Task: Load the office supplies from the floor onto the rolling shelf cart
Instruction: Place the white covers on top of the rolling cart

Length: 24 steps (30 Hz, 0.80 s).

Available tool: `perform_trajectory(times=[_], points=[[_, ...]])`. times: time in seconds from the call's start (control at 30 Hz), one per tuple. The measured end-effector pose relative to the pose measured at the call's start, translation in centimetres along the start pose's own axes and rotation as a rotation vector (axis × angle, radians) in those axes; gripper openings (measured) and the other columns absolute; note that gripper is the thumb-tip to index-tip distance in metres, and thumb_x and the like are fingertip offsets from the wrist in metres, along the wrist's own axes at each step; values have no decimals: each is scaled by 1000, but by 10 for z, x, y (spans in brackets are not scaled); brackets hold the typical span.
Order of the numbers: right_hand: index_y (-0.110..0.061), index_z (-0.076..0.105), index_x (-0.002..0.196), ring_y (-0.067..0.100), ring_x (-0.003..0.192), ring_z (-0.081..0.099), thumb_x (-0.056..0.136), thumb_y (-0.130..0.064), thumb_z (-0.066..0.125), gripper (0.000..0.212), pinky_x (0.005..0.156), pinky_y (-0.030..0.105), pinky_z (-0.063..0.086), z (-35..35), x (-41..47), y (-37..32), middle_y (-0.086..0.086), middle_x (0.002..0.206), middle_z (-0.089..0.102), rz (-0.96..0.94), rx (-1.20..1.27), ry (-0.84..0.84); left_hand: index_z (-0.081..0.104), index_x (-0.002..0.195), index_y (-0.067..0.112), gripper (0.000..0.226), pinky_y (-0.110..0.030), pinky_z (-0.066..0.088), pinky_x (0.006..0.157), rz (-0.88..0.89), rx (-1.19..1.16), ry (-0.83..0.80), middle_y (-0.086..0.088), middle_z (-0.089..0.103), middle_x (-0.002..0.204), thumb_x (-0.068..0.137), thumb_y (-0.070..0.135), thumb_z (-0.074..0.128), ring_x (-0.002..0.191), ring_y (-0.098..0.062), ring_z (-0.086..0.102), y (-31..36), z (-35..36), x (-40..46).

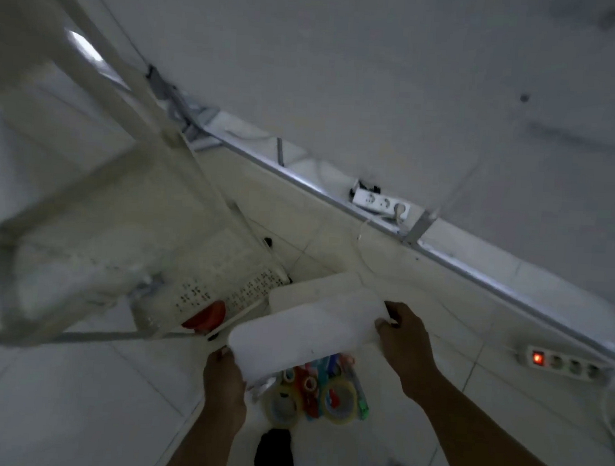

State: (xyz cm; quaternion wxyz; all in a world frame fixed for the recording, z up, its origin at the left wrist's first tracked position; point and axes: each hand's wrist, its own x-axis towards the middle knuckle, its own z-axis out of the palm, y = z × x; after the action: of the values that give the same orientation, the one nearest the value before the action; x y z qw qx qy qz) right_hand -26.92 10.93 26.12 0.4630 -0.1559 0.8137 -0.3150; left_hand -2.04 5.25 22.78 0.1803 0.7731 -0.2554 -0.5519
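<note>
white paper stack (pixel 307 326) — blurry, btwn left hand (pixel 223 375) & right hand (pixel 405 341)

Pale tiled floor (pixel 73 391), carrying two clear tape rolls (pixel 283 406) side by side among colourful small supplies. Just beyond those rolls, a white perforated cart shelf (pixel 223 285) bearing a red object (pixel 205 316). Right of the rolls, a lit power strip (pixel 564 364) flat on the tiles.
</note>
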Motion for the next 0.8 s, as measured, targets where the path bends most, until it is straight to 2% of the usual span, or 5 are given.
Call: perform_trajectory(times=[0.07, 0.2, 0.53, 0.67, 0.8], points=[[-18, 55, 128, 21, 90, 55, 94, -14, 50, 35, 63, 26, 44, -15, -23, -34, 8, 122, 61, -26, -23, 0, 62, 114, -1, 27, -30, 45, 69, -45, -82, 56, -19, 62, 116, 99, 5, 40, 83, -28, 55, 30, -11, -30], [-16, 55, 129, 30, 107, 58, 93, -13, 51, 37, 85, 35, 48, -47, -79, -103, 12, 126, 61, -95, -42, -32, 40, 143, 6, 44, -51, 44, 102, -98, -220, 133, -14, 47, 143, 101, 18, 40, 123, -39, 50, 92, -41, -91], [-11, 53, 130, 24, 91, 54, 92, -10, 45, 38, 76, 29, 41, -114, -210, -257, 10, 111, 59, -295, -104, -158, 57, 122, -2, 29, -35, 49, 66, 108, -403, 129, -18, 63, 107, 98, 8, 46, 79, -29, 58, 201, -123, -272], [-7, 51, 133, 31, 104, 56, 92, -11, 47, 41, 88, 35, 46, -131, -262, -311, 16, 127, 58, -385, -150, -182, 61, 106, 4, 22, -33, 49, 64, 155, -449, 139, -10, 63, 81, 98, 7, 41, 71, -27, 58, 232, -163, -331], [-6, 56, 128, 32, 99, 58, 88, -11, 49, 40, 83, 35, 48, -124, -301, -364, 17, 121, 62, -455, -162, -211, 65, 93, 7, 19, -38, 54, 78, 222, -462, 135, -15, 68, 95, 95, 9, 47, 84, -29, 63, 260, -216, -364]])
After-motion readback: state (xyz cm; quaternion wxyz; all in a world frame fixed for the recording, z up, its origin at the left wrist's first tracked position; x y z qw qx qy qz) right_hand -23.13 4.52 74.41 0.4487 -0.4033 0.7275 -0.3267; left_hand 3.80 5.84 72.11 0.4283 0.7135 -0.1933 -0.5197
